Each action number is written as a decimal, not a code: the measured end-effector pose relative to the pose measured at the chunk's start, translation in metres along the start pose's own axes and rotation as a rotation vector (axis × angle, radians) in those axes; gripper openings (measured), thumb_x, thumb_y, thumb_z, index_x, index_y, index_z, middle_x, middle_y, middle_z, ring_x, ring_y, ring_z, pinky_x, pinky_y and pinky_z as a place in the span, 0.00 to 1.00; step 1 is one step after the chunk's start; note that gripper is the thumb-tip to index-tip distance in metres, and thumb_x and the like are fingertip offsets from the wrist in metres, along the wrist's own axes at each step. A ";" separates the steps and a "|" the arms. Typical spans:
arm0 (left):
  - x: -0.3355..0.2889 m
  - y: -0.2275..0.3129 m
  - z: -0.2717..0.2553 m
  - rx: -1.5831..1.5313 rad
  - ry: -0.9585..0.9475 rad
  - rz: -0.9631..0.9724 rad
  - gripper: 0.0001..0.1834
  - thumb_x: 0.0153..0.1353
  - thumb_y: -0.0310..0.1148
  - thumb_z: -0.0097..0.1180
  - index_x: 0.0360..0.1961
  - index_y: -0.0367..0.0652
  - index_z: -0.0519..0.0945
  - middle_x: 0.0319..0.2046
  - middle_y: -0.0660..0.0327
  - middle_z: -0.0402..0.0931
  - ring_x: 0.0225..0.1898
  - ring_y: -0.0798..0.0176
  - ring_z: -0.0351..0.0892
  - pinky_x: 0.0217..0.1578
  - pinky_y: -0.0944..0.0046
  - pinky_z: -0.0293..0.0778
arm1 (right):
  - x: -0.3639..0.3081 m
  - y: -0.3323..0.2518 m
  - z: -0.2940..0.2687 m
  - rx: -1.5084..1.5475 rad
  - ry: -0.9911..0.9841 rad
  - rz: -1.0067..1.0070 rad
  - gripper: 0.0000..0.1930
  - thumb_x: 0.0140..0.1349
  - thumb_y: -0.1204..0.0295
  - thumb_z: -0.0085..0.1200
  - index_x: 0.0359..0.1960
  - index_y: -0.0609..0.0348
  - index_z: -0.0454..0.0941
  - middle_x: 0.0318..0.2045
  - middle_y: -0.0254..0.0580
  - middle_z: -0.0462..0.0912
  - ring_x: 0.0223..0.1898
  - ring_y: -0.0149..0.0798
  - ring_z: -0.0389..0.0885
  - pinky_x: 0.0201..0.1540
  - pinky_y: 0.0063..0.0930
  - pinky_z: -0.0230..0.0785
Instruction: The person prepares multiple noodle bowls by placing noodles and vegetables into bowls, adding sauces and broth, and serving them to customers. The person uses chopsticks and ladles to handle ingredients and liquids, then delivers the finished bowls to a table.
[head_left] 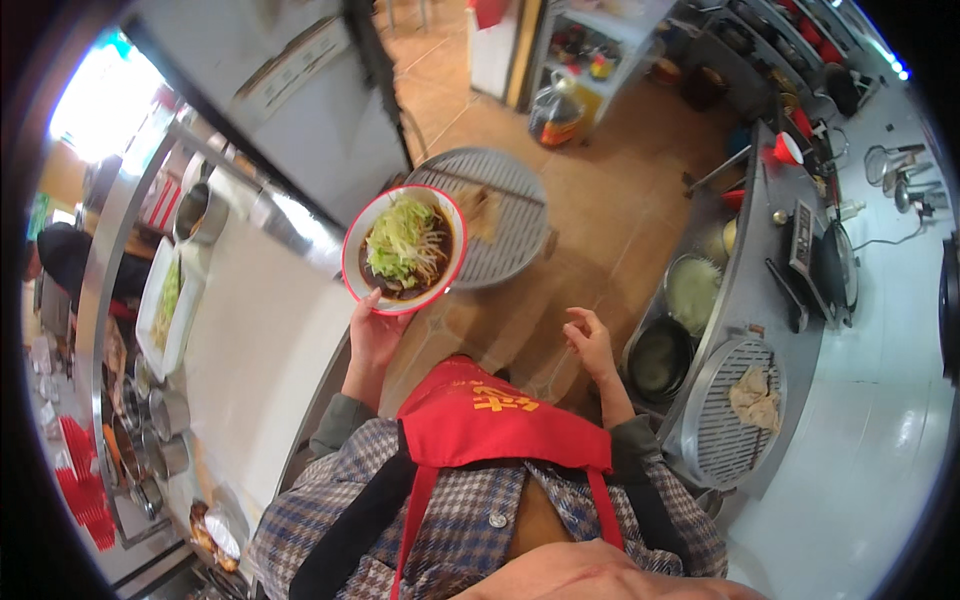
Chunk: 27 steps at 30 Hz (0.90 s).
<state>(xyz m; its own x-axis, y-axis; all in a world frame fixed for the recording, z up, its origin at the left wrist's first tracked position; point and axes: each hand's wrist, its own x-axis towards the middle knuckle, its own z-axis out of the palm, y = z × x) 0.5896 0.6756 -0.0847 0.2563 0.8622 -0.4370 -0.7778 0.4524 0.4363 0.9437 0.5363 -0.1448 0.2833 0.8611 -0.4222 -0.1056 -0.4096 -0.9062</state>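
Observation:
My left hand (pixel 376 345) holds a white bowl with a red rim (pixel 352 262) from its near side, thumb over the edge. Dark sauce (pixel 384 284) lies in the bowl, topped by shredded pale-green lettuce (pixel 402 235) and bean sprouts (pixel 433 255). The bowl is in the air, beside the white counter on my left. My right hand (pixel 592 342) hangs over the floor with nothing in it, its fingers bent but apart. Beyond the bowl, and partly covered by it, is a round slatted grey lid or rack (pixel 510 245) with a flat piece of dough or bread (pixel 482 212) on it.
A white counter (pixel 255 330) runs along my left, with a white tray of greens (pixel 150 345) and metal pots (pixel 202 212). To the right, a steel counter (pixel 735 290) bears another slatted rack (pixel 715 440), near a dark pot (pixel 660 355). A large bottle (pixel 556 108) stands on the floor ahead.

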 end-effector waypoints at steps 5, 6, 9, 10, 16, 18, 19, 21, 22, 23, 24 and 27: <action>0.093 -0.068 0.073 0.097 -0.098 -0.116 0.23 0.63 0.32 0.50 0.59 0.36 0.66 0.54 0.53 0.74 0.51 0.56 0.78 0.48 0.59 0.80 | 0.104 -0.039 -0.071 -0.113 -0.046 -0.212 0.14 0.63 0.72 0.56 0.49 0.58 0.75 0.30 0.32 0.79 0.30 0.25 0.76 0.32 0.20 0.70; 0.113 -0.081 0.081 0.092 -0.076 -0.128 0.23 0.63 0.32 0.51 0.59 0.36 0.66 0.54 0.53 0.74 0.51 0.56 0.78 0.47 0.59 0.80 | 0.125 -0.040 -0.086 -0.149 -0.065 -0.172 0.14 0.63 0.72 0.56 0.49 0.58 0.75 0.30 0.32 0.79 0.30 0.25 0.76 0.32 0.21 0.70; 0.187 -0.127 0.112 0.100 -0.124 -0.132 0.25 0.62 0.32 0.52 0.59 0.36 0.66 0.53 0.53 0.75 0.51 0.56 0.78 0.47 0.58 0.80 | 0.202 -0.041 -0.145 -0.176 -0.196 -0.200 0.12 0.63 0.70 0.56 0.46 0.58 0.76 0.30 0.33 0.79 0.29 0.26 0.75 0.32 0.22 0.70; 0.211 -0.139 0.121 0.111 -0.141 -0.101 0.25 0.62 0.33 0.52 0.60 0.35 0.66 0.53 0.53 0.75 0.51 0.56 0.78 0.48 0.57 0.80 | 0.221 -0.041 -0.168 -0.294 -0.171 -0.167 0.09 0.63 0.69 0.56 0.42 0.59 0.76 0.28 0.32 0.79 0.28 0.26 0.75 0.31 0.22 0.69; 0.330 -0.182 0.190 0.061 -0.107 -0.041 0.19 0.64 0.31 0.50 0.55 0.35 0.70 0.51 0.55 0.77 0.51 0.58 0.78 0.51 0.56 0.74 | 0.261 -0.053 -0.339 -0.256 0.081 0.278 0.16 0.67 0.58 0.53 0.29 0.58 0.76 0.23 0.33 0.79 0.24 0.26 0.76 0.26 0.21 0.69; 0.358 -0.182 0.213 0.003 -0.132 -0.056 0.18 0.64 0.31 0.50 0.54 0.36 0.71 0.48 0.56 0.78 0.48 0.59 0.79 0.49 0.56 0.76 | 0.263 -0.056 -0.380 -0.126 0.118 0.274 0.14 0.67 0.58 0.52 0.33 0.57 0.76 0.25 0.34 0.80 0.24 0.28 0.78 0.26 0.22 0.71; 0.372 -0.183 0.224 -0.022 -0.128 -0.032 0.18 0.64 0.31 0.50 0.54 0.36 0.71 0.48 0.56 0.79 0.47 0.59 0.80 0.48 0.56 0.76 | 0.267 -0.057 -0.394 -0.121 0.152 0.333 0.13 0.67 0.59 0.53 0.35 0.57 0.76 0.26 0.34 0.80 0.25 0.28 0.79 0.27 0.22 0.72; 0.398 -0.183 0.242 -0.062 -0.112 0.040 0.17 0.64 0.31 0.50 0.53 0.36 0.72 0.46 0.56 0.79 0.45 0.59 0.81 0.46 0.57 0.77 | 0.297 -0.065 -0.412 -0.154 0.134 0.332 0.12 0.66 0.61 0.54 0.38 0.57 0.76 0.27 0.34 0.80 0.25 0.29 0.79 0.28 0.22 0.74; 0.411 -0.182 0.248 -0.049 -0.078 0.050 0.17 0.64 0.31 0.50 0.53 0.36 0.72 0.46 0.56 0.80 0.46 0.59 0.81 0.46 0.57 0.77 | 0.318 -0.072 -0.415 -0.206 0.108 0.323 0.11 0.66 0.61 0.54 0.39 0.57 0.76 0.28 0.35 0.81 0.26 0.29 0.79 0.28 0.22 0.74; 0.424 -0.179 0.253 -0.051 -0.093 0.077 0.17 0.64 0.31 0.50 0.53 0.36 0.72 0.46 0.56 0.80 0.46 0.59 0.81 0.45 0.57 0.77 | 0.343 -0.084 -0.415 -0.282 0.109 0.346 0.11 0.66 0.62 0.55 0.40 0.56 0.76 0.29 0.35 0.81 0.26 0.29 0.80 0.28 0.22 0.75; 0.439 -0.177 0.259 -0.048 -0.110 0.107 0.17 0.64 0.31 0.50 0.53 0.36 0.73 0.46 0.56 0.80 0.46 0.59 0.80 0.45 0.57 0.77 | 0.378 -0.101 -0.410 -0.220 0.028 0.302 0.10 0.65 0.64 0.55 0.41 0.56 0.76 0.29 0.35 0.81 0.26 0.30 0.80 0.28 0.22 0.75; 0.475 -0.170 0.273 -0.039 -0.032 0.203 0.16 0.66 0.33 0.48 0.51 0.38 0.74 0.46 0.58 0.80 0.45 0.60 0.81 0.47 0.59 0.75 | 0.511 -0.176 -0.362 -0.208 -0.093 0.265 0.13 0.65 0.67 0.56 0.49 0.55 0.74 0.35 0.37 0.82 0.30 0.31 0.81 0.32 0.23 0.75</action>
<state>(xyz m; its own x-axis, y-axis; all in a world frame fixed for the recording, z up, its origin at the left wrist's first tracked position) 1.0001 1.0704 -0.1521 0.1093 0.9419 -0.3176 -0.8366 0.2597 0.4823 1.4525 0.9394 -0.1920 0.1829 0.7363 -0.6515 0.0354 -0.6672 -0.7441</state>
